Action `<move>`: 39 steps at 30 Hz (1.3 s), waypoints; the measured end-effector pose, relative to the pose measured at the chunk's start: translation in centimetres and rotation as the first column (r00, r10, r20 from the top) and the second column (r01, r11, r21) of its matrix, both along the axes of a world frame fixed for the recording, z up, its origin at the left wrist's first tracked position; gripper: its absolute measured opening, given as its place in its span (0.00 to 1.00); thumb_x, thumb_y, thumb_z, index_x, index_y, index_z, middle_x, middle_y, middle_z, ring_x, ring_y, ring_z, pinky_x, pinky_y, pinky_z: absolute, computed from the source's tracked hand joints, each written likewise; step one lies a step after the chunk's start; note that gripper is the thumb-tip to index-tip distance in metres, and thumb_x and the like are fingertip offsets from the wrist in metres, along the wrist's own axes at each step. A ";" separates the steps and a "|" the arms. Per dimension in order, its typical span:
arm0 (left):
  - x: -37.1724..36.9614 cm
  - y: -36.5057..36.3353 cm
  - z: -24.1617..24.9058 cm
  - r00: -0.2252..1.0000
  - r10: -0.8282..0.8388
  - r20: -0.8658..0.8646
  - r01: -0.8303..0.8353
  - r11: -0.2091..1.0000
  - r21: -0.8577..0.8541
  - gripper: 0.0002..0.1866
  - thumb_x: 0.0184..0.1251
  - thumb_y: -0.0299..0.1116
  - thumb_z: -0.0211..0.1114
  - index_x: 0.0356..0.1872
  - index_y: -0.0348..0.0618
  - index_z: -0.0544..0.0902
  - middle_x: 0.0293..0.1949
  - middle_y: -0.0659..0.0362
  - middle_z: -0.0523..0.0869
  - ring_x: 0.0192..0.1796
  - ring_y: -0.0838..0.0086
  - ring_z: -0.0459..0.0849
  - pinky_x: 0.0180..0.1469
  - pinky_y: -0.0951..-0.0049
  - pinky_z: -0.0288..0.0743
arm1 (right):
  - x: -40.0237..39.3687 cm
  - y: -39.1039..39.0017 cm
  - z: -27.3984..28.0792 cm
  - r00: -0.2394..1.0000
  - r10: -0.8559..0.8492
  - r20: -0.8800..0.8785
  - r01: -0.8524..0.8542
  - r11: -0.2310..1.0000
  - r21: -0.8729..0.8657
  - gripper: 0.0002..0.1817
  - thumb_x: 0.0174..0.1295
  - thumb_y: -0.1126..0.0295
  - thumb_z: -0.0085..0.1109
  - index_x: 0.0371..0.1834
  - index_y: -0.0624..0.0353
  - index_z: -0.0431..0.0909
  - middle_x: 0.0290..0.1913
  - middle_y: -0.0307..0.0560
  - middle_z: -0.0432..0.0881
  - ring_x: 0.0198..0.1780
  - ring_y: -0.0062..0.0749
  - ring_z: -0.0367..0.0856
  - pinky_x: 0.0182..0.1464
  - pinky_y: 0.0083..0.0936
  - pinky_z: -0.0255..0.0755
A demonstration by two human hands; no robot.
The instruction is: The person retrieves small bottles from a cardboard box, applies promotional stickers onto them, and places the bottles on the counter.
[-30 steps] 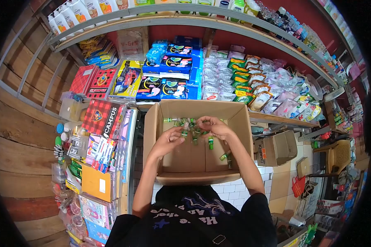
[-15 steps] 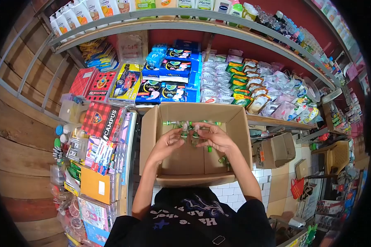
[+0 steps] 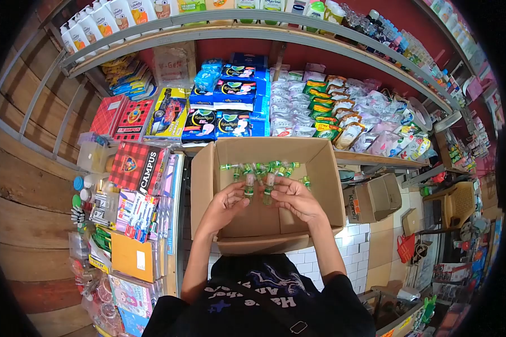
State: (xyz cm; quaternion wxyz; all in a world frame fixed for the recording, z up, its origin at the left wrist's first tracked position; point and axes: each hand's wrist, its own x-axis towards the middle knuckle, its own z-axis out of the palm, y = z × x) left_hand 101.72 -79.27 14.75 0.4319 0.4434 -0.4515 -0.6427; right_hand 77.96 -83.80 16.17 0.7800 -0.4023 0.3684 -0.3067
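An open cardboard box (image 3: 253, 243) stands in front of me, and both my hands are over its inside. My left hand (image 3: 226, 203) pinches a small clear bottle (image 3: 249, 178) with a green cap pointing down. A second small clear bottle (image 3: 270, 181), also green at its lower end, is gripped by the fingers of my right hand (image 3: 296, 199). The two bottles are held side by side, slightly apart. Behind them several more green-capped little bottles (image 3: 291, 167) lie loose along the far side of the box floor.
To the left, a counter carries notebooks (image 3: 130, 163), pens and an orange envelope (image 3: 132, 256). A shelf ahead holds blue pad packs (image 3: 234, 124) and rows of sachets (image 3: 320, 109), with bottles above. Another open carton (image 3: 371, 201) sits at right, near a plastic chair (image 3: 454, 202).
Both hands have come slightly lower and nearer to me with the bottles. The loose bottles that lay near the right side now lie farther back, grouped along the far side.
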 end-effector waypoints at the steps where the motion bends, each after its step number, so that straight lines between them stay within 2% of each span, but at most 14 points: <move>1: 0.1 0.2 0.2 1.000 -0.004 0.014 0.004 1.000 -0.001 0.26 0.67 0.20 0.65 0.66 0.34 0.71 0.45 0.65 0.78 0.47 0.84 0.78 0.49 0.83 0.72 | 0.1 0.3 0.0 1.000 -0.007 0.002 0.007 1.000 -0.001 0.26 0.69 0.75 0.58 0.69 0.62 0.66 0.57 0.51 0.82 0.53 0.29 0.85 0.50 0.24 0.82; 4: 0.3 0.9 0.5 0.999 -0.023 -0.025 0.023 1.000 -0.008 0.26 0.68 0.19 0.64 0.66 0.34 0.71 0.44 0.65 0.78 0.47 0.84 0.77 0.50 0.83 0.72 | 0.8 1.2 0.9 1.000 -0.001 0.024 0.001 1.000 0.005 0.25 0.68 0.74 0.60 0.68 0.59 0.69 0.57 0.44 0.83 0.50 0.20 0.83 0.50 0.18 0.77; 13: 1.4 2.7 0.8 0.999 -0.034 0.025 0.035 0.999 -0.023 0.26 0.68 0.20 0.65 0.66 0.33 0.70 0.44 0.64 0.77 0.48 0.84 0.77 0.51 0.82 0.72 | 2.4 3.3 0.8 0.996 -0.041 0.079 0.042 0.999 -0.011 0.28 0.66 0.77 0.60 0.70 0.64 0.66 0.57 0.48 0.83 0.51 0.22 0.82 0.50 0.19 0.77; 19: 1.3 4.5 0.7 0.999 0.042 0.014 -0.041 0.999 -0.032 0.26 0.67 0.20 0.65 0.66 0.34 0.71 0.46 0.63 0.79 0.48 0.82 0.79 0.52 0.81 0.73 | 2.6 3.6 0.8 0.999 0.015 0.052 -0.012 0.999 -0.047 0.29 0.65 0.78 0.61 0.70 0.65 0.66 0.57 0.48 0.83 0.53 0.24 0.82 0.52 0.20 0.77; 25: -0.1 6.2 1.1 0.983 0.171 -0.069 -0.172 0.985 -0.010 0.26 0.68 0.21 0.64 0.66 0.34 0.70 0.46 0.62 0.80 0.49 0.81 0.80 0.53 0.80 0.74 | 2.2 2.9 1.3 0.993 0.108 0.047 -0.106 0.994 -0.042 0.30 0.61 0.80 0.64 0.68 0.64 0.67 0.59 0.48 0.81 0.54 0.27 0.82 0.55 0.23 0.77; 29: -1.9 7.7 1.3 0.952 0.296 -0.082 -0.298 0.954 -0.015 0.25 0.69 0.21 0.63 0.66 0.34 0.70 0.47 0.61 0.81 0.49 0.81 0.80 0.53 0.80 0.73 | 1.5 2.1 0.6 0.972 0.232 0.034 -0.229 0.970 -0.078 0.30 0.60 0.81 0.66 0.67 0.64 0.69 0.58 0.46 0.81 0.54 0.27 0.80 0.57 0.25 0.76; 34: -5.3 10.4 2.8 0.896 0.439 -0.065 -0.440 0.898 0.005 0.25 0.69 0.21 0.63 0.67 0.34 0.70 0.47 0.60 0.82 0.49 0.81 0.80 0.54 0.79 0.73 | 0.1 2.1 1.2 0.919 0.389 0.069 -0.384 0.920 -0.074 0.29 0.60 0.80 0.66 0.66 0.63 0.70 0.58 0.44 0.81 0.54 0.26 0.79 0.59 0.25 0.75; 39: -8.9 13.8 2.0 0.797 0.596 -0.095 -0.599 0.801 -0.002 0.25 0.70 0.21 0.63 0.67 0.34 0.70 0.47 0.61 0.82 0.48 0.81 0.80 0.53 0.80 0.73 | -0.9 2.8 1.6 0.841 0.538 0.060 -0.533 0.842 -0.077 0.29 0.61 0.80 0.65 0.67 0.63 0.69 0.58 0.44 0.80 0.54 0.26 0.80 0.58 0.25 0.75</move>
